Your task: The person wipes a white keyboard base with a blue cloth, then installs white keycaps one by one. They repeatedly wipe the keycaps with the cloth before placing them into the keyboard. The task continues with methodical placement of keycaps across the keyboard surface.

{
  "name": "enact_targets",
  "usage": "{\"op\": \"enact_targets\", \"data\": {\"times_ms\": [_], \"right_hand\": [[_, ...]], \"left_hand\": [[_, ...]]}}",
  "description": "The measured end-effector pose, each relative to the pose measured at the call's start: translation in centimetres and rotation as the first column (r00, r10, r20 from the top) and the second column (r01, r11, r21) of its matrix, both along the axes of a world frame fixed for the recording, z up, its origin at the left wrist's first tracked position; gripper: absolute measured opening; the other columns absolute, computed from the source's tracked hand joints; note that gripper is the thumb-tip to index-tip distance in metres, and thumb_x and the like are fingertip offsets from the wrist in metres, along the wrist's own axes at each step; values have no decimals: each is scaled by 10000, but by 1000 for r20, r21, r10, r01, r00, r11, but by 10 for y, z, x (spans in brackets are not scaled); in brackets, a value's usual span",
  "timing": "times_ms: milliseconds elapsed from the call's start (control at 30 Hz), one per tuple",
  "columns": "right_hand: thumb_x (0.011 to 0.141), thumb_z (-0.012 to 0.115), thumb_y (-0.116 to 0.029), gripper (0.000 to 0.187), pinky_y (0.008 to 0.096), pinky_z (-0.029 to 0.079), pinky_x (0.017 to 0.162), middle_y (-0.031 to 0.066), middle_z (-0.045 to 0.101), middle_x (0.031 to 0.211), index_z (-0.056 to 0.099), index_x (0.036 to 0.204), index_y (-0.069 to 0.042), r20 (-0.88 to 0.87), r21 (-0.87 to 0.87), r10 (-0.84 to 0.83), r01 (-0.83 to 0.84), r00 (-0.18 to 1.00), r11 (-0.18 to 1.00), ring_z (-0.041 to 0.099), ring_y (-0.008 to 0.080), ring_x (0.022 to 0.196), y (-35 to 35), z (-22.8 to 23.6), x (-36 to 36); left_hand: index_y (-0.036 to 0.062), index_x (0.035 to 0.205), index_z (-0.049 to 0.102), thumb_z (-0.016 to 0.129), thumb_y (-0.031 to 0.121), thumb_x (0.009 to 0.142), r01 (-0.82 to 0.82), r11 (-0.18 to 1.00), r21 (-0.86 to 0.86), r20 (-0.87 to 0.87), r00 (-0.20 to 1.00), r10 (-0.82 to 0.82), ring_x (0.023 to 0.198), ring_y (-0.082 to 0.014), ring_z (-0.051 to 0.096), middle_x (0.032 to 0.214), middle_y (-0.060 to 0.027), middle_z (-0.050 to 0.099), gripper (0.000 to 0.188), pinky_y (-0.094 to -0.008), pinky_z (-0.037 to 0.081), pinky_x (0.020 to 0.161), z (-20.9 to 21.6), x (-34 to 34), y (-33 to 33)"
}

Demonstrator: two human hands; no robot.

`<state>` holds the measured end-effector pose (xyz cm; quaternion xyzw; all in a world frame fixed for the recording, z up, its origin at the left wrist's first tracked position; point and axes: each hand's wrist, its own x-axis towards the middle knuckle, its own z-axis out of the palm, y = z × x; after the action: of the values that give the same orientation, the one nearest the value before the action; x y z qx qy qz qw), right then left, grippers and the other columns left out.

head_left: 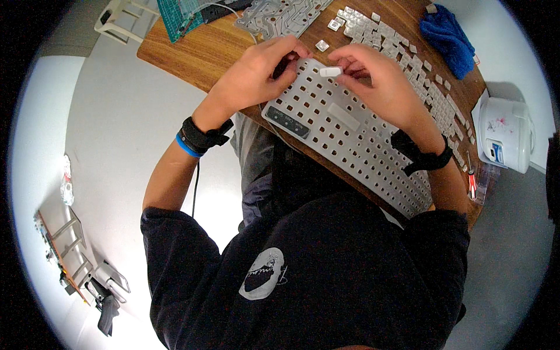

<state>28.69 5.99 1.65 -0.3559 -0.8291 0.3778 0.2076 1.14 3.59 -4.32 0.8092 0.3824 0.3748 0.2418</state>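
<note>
Person is sitting at a round wooden bench (192,55), working on a stripped keyboard frame (350,146) — grey plastic plate full of square holes, lying diagonally across the bench edge and partly over their lap.

Right hand (379,81) is pinching a long white keycap (331,72) between thumb and fingertips, holding it just above the upper end of the frame. Fingers are closed on the cap.

Left hand (259,73) is curling around the top left corner of the frame, fingers closed, gripping something small and dark (284,63) — can't tell what it is. Hand is touching the frame edge.

Both wrists are wearing black straps; the left also has a blue band (186,146).

Around it:
- loose keycaps (420,76) are lying in rows along the right side of the bench, just beside the frame, a few singles near the right hand
- clear membrane sheet (280,14) with circuit traces is lying at the far end of the bench
- green cutting mat (181,17) is sitting at the far left corner
- blue cloth (449,38) is bunched at the far right edge
- red-handled screwdriver (471,182) is resting at the near right edge of the bench
- white appliance (507,134) is standing on the floor to the right, apart from the bench
</note>
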Motion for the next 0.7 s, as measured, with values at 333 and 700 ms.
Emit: {"op": "enact_targets", "data": {"times_ms": [333, 700], "right_hand": [[986, 703, -16, 254, 417, 592, 851, 158, 712, 1038, 722, 1235, -66, 61, 75, 45, -50, 997, 996, 742, 318, 954, 4, -5, 6], [970, 757, -66, 243, 419, 590, 847, 145, 700, 1059, 734, 1211, -81, 65, 105, 82, -88, 995, 991, 742, 317, 959, 7, -7, 7]], "left_hand": [[57, 1237, 664, 650, 4, 1023, -8, 1000, 11, -2, 1000, 8, 996, -298, 792, 1185, -117, 788, 221, -385, 623, 838, 1, 1, 0], [59, 1240, 662, 652, -3, 1013, -12, 1000, -20, -21, 1000, 12, 1023, -302, 795, 1204, -121, 787, 235, -388, 631, 869, 2, 1, -1]]}}
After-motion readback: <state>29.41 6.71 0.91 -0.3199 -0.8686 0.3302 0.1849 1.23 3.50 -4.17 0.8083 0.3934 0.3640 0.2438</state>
